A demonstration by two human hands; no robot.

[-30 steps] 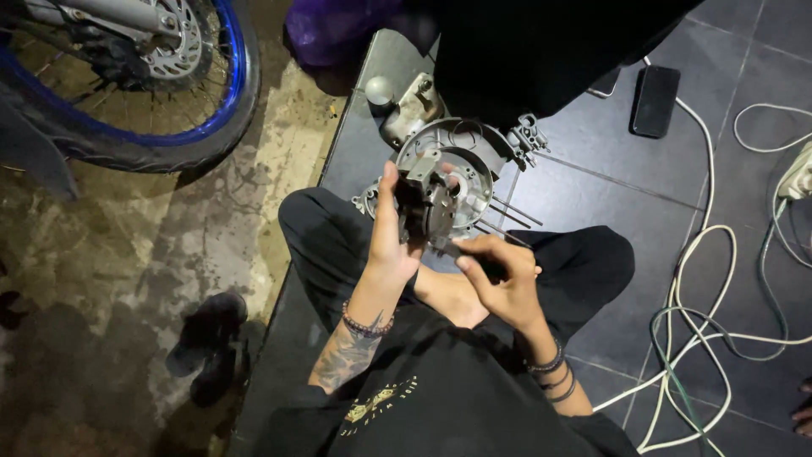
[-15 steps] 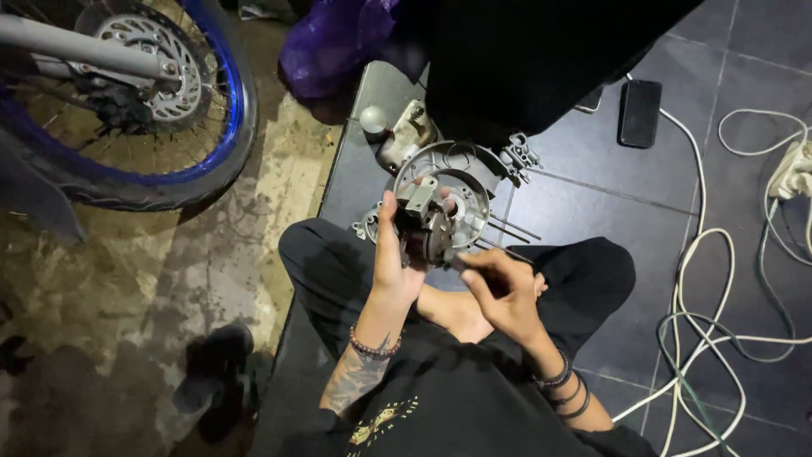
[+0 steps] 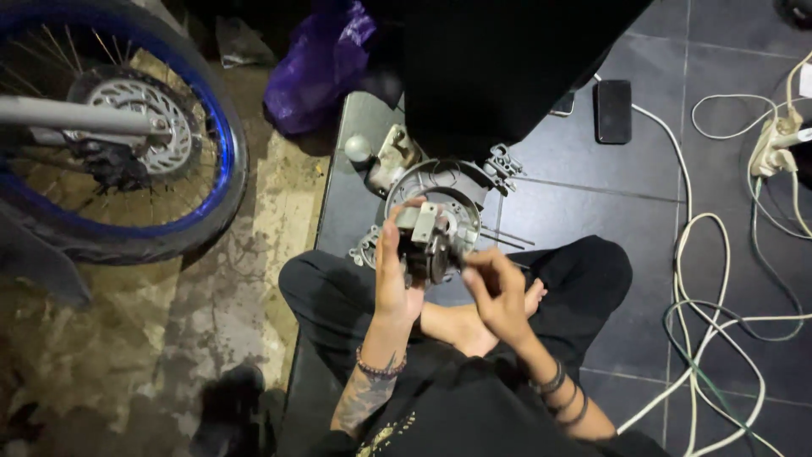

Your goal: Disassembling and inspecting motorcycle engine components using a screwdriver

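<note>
Holding a small motor part (image 3: 430, 245), the left hand (image 3: 394, 283) closes its grip around it; the right hand (image 3: 499, 292) pinches its right edge.

Dark tiled floor (image 3: 651, 211) beside stained concrete (image 3: 127, 338), dim light.

Looks like a home repair corner: motorbike wheel (image 3: 118, 144) with blue rim, metal motor parts (image 3: 448, 190) and cables (image 3: 719, 305) on dark floor tiles (image 3: 643, 203).
</note>
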